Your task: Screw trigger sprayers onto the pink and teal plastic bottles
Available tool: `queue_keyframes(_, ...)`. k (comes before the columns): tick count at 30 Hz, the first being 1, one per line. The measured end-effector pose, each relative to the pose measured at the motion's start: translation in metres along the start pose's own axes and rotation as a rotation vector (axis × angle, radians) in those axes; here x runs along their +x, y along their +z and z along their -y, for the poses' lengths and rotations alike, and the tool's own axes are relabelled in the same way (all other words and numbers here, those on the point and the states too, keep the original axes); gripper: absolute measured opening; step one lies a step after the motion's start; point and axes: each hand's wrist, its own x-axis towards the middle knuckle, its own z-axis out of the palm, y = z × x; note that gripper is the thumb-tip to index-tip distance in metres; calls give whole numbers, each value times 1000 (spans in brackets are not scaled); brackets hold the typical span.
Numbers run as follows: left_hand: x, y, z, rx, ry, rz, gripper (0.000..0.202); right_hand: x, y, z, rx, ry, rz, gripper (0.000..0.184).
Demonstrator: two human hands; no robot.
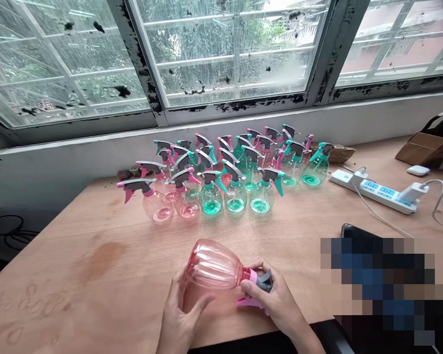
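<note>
A clear pink spray bottle (216, 265) with a pink collar and a grey and pink trigger head lies tilted on its side in front of me, just above the table. My right hand (271, 295) grips it at the collar and head, thumb on the near side. The pink trigger (251, 302) hangs below that hand. At the base end, my left hand (182, 305) cups the bottle with its fingers, partly hidden behind it, while the thumb stands away. Beyond both hands, several pink and green spray bottles (236, 196) stand upright in a cluster.
A wooden table (133, 275) runs back to a windowed wall. On the right are a white power strip (376, 189) with plugs and cables, a small white case (418, 170), a cardboard box (423, 147) and a dark phone-like object (360, 231) beside a pixelated area.
</note>
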Motion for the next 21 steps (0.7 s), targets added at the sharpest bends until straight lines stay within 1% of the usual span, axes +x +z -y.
queue_keyframes(2, -1, -2, 0, -12, -23, 15, 70, 0, 1, 0, -33, -40, 9, 30)
queue_keyframes(5, 0, -3, -2, -47, -32, 18, 57, 0, 1, 1, -47, -57, 19, 30)
queue_keyframes(7, 2, -2, -3, -70, -5, 11, 53, 0, 1, 3, -51, -53, 7, 30)
queue_keyframes(13, 1, 2, -8, -96, 83, 60, 63, 0, 1, 0, -80, -33, -31, 39)
queue_keyframes(16, -2, 1, -9, -88, 100, 66, 82, -1, 4, -2, -100, -56, -28, 38)
queue_keyframes(17, -3, 1, -8, -87, 102, 61, 84, -2, 5, -2, -105, -66, -28, 37)
queue_keyframes(21, -4, 4, -10, -86, 117, 54, 66, -2, 4, -3, -101, -70, -32, 38)
